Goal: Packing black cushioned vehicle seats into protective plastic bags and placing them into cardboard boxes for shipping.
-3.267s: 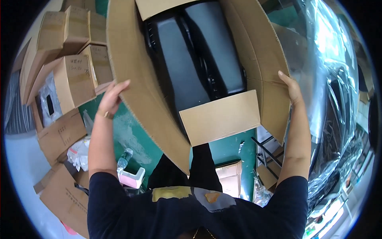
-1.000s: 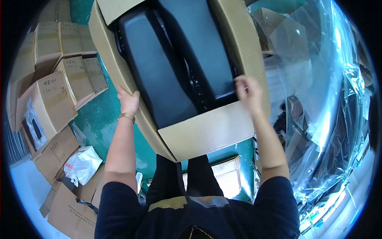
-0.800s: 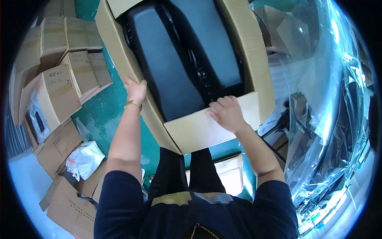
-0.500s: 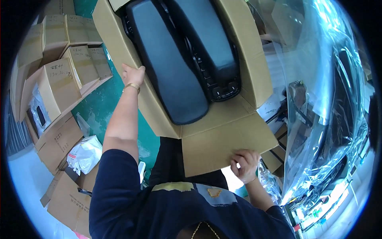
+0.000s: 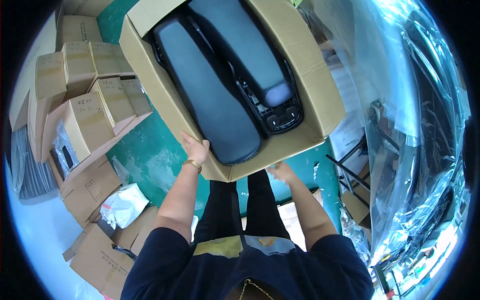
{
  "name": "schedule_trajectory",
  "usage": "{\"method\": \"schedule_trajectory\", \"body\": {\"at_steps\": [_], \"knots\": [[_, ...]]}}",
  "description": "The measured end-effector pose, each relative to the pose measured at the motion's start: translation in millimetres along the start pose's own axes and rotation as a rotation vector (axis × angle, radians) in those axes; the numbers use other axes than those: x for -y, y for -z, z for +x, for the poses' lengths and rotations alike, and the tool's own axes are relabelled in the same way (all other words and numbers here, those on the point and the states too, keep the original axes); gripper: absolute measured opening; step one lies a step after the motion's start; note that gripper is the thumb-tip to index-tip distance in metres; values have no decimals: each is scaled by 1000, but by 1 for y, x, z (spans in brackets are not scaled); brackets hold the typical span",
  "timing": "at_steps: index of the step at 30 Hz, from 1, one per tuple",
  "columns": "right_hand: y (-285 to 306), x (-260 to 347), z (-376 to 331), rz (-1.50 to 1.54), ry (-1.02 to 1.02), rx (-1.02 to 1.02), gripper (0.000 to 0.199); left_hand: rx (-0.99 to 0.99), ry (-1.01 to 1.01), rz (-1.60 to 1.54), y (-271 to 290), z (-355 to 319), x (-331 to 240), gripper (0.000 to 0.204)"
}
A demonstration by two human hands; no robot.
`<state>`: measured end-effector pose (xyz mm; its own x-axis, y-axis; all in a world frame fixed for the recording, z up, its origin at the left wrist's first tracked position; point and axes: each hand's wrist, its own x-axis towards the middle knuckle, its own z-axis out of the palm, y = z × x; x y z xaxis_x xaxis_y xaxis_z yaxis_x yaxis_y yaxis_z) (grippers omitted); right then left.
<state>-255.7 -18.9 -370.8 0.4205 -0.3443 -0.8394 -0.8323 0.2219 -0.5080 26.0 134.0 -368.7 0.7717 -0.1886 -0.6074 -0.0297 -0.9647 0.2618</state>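
Observation:
A big open cardboard box (image 5: pixel 320 95) fills the upper middle of the head view. Inside it lie two long black padded seat parts (image 5: pixel 210 100), side by side on black plastic frames. My left hand (image 5: pixel 196 148) presses against the box's near left wall, with a gold bracelet on the wrist. My right hand (image 5: pixel 281 172) reaches under the box's near bottom edge; its fingers are blurred and partly hidden by the cardboard.
Stacks of closed and open cardboard boxes (image 5: pixel 85 110) stand at the left on a green floor (image 5: pixel 150 160). A white plastic bag (image 5: pixel 123 205) lies by my left leg. Clear plastic sheeting (image 5: pixel 410 130) covers goods at the right. Flat cardboard (image 5: pixel 290 220) lies beside my right leg.
The near flap that hung out toward me is now folded away, out of sight. My right hand has risen from low by my hip to the box's near bottom edge. My left hand stays on the left wall.

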Motion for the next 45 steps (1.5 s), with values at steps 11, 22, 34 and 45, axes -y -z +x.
{"method": "schedule_trajectory", "body": {"at_steps": [11,22,34,45], "knots": [[106,129,89,1180,82,-85,63,77,-24,-131,-4,-1,-10,94],[88,313,24,1252,470,-29,39,134,105,-176,21,-8,-20,97],[48,264,-195,-59,756,-301,40,917,242,-1498,130,-61,-74,77],[28,180,-396,-1015,822,-273,46,1438,-333,-1885,142,-116,-116,57]]}}
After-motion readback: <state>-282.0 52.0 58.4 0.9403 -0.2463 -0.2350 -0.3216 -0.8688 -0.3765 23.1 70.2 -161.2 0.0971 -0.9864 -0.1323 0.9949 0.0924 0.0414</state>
